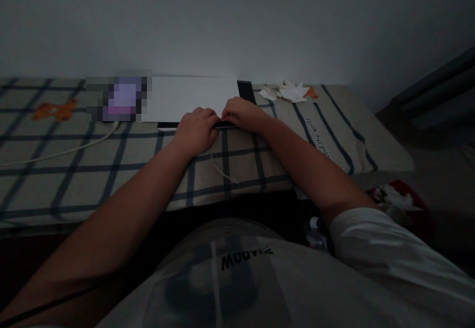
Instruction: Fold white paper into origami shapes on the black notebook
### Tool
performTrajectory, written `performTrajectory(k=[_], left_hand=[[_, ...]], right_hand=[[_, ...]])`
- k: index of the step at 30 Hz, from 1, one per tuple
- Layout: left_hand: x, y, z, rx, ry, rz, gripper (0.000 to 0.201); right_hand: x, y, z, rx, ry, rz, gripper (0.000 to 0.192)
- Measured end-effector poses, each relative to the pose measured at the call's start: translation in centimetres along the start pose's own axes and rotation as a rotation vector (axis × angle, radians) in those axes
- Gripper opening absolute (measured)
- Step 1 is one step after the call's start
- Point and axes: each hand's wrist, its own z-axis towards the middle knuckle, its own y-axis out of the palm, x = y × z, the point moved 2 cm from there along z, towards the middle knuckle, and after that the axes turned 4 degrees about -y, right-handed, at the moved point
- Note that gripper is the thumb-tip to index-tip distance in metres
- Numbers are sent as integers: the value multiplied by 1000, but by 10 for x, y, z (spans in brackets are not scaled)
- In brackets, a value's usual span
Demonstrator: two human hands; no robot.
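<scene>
A white sheet [189,95] lies flat by the wall, with a dark edge strip [245,90] showing at its right and along its front. My left hand [196,129] rests at the front edge of the sheet, fingers bent and pinched together. Close beside it on the right, my right hand [243,114] is curled, its fingertips meeting those of the left. Whatever sits between the fingertips is too small and dark to make out. Below my left hand, a thin pale strip [225,172] lies on the checked cloth.
A checked cloth [141,169] covers the table. To the left are a lit phone [124,95] with a white cable [81,147] and an orange piece [55,110]. Torn white paper scraps [291,92] lie right. Below the table are a bottle [315,234] and a red bin [419,204].
</scene>
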Motion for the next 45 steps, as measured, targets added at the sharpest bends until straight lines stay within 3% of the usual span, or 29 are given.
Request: performTrajectory(k=[8, 23, 28, 35, 40, 45], left_hand=[[-17, 8, -3, 31, 72, -114, 54], [-3, 3, -5, -12, -27, -36, 50], [3, -2, -7, -41, -25, 21, 51], [7, -3, -11, -44, -9, 37, 50], [5, 3, -11, -7, 0, 15, 54], [0, 6, -10, 24, 17, -29, 55]], right_hand=[[-10, -7, -3, -35, 24, -49, 29], [-26, -13, -2, -111, 4, -296, 34], [-24, -12, -7, -113, -14, -234, 35], [-12, -19, -10, -85, 106, -16, 31], [-18, -24, -9, -149, 102, -70, 28], [-27, -18, -14, -113, 129, -195, 32]])
